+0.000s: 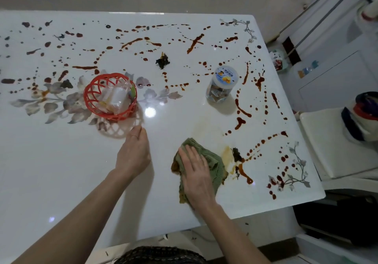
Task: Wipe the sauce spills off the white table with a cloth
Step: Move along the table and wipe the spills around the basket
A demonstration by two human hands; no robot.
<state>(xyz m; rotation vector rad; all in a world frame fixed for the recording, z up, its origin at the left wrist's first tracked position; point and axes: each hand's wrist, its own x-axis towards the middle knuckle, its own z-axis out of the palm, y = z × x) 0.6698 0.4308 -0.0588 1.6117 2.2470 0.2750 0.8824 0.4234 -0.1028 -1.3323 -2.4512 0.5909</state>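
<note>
A glossy white table [61,171] with printed grey flowers carries brown-red sauce spills [195,42] in drops and streaks over its far half and right side. My right hand [196,173] presses flat, fingers straight, on a crumpled green cloth [214,163] near the front right. The cloth's edges are stained brown. Just right of it lies a smeared orange-brown patch with a dark scrap [237,155]. My left hand [134,151] rests on the table left of the cloth, fingers loosely curled, holding nothing.
A red plastic basket [92,100] with packets stands ahead of my left hand. A clear jar with a white lid [222,83] stands at centre right. Another dark scrap [162,61] lies mid-table. A white chair [331,141] adjoins the right edge.
</note>
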